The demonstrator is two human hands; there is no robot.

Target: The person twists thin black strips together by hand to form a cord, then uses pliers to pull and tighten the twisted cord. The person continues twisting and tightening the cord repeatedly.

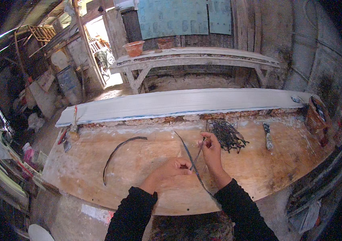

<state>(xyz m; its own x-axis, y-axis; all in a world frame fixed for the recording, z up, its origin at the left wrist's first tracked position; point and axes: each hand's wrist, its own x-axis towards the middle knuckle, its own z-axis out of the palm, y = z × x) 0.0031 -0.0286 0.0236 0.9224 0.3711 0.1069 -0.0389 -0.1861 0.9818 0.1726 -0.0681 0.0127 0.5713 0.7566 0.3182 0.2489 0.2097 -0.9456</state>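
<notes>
Strip: pinched by left hand at seven o'clock, right hand at one; could be snapped by overpulling.

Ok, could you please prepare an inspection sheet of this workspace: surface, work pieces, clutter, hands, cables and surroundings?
Surface: board scuffed, with whitish smears along its far side.
Work pieces: thin strip between the hands; long strip crossing it near the left fingertips; curved strip further left; dark bundle to the right.
Clutter: brush-like tool at far left; container at far right.
Left hand: pinches thin strip's lower end.
Right hand: pinches its upper end.
Cables: nothing seen on the board.
Surroundings: bench behind, bearing orange bowl.
</notes>
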